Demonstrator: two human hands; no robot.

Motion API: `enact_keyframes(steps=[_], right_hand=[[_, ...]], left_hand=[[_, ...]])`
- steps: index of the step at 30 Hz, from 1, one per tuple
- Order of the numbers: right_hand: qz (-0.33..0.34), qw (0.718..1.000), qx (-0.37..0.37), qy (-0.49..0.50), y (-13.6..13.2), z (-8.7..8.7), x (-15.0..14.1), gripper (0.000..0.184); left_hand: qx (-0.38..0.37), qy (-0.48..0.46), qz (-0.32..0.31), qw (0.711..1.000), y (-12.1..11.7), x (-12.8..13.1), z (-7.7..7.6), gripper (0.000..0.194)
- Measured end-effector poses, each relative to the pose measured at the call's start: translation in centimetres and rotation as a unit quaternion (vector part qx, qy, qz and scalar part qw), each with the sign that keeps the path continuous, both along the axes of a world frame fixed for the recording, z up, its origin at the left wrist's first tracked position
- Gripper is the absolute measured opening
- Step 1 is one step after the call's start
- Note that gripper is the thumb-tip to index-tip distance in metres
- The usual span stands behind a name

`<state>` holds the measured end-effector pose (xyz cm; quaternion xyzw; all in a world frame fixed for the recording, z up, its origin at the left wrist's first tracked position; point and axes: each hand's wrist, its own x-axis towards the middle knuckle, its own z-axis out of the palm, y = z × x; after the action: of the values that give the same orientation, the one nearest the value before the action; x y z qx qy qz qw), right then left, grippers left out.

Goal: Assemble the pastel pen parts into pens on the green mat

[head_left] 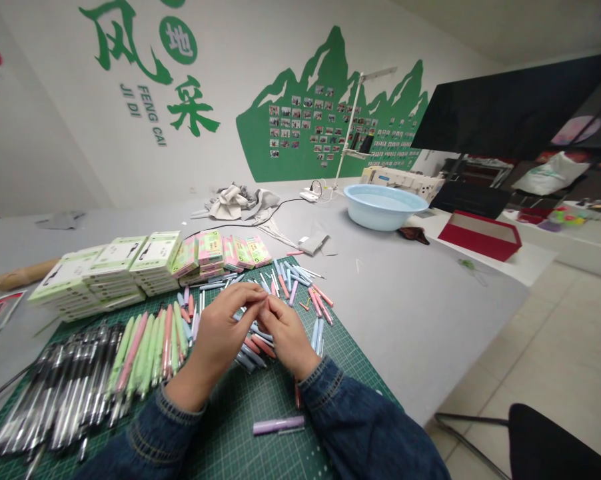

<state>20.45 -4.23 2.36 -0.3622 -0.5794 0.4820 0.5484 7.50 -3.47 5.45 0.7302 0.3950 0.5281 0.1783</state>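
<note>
My left hand and my right hand meet over a green cutting mat. The fingers of both are pinched together around a small part that I cannot make out. Under and beyond the hands lies a loose pile of pastel pen parts in pink, blue and lilac. A row of assembled green and pink pens lies left of my left hand. One lilac pen barrel lies alone on the mat near my right sleeve.
Dark pens lie in a row at the mat's left. Stacked white and green boxes and pink-green packets stand behind. Farther back are a blue basin, crumpled cloth, a red box and a black chair.
</note>
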Motion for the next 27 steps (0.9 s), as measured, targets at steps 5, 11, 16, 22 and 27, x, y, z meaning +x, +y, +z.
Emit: enact_keyframes(steps=[5, 11, 16, 22, 27], right_hand=[[0.006, 1.000, 0.013, -0.015, 0.2, -0.5, -0.1, 0.026], [0.049, 0.998, 0.024, -0.013, 0.3, -0.1, 0.2, 0.019], [0.072, 0.996, 0.002, 0.046, 0.1, 0.3, 0.4, 0.018], [0.074, 0.991, -0.049, 0.103, 0.3, -0.3, 0.2, 0.023], [0.085, 0.985, -0.058, 0.141, 0.6, -0.7, 0.1, 0.016]], left_hand=[[-0.018, 0.038, -0.013, 0.999, -0.1, -0.5, 0.2, 0.014], [-0.194, -0.026, -0.056, 0.979, -0.5, -2.6, 2.5, 0.036], [-0.230, 0.250, 0.171, 0.925, -0.3, -6.5, 2.6, 0.024], [-0.284, 0.520, 0.223, 0.774, -0.6, -7.2, -2.7, 0.020], [-0.282, 0.530, 0.224, 0.768, -0.4, -6.3, -5.0, 0.024]])
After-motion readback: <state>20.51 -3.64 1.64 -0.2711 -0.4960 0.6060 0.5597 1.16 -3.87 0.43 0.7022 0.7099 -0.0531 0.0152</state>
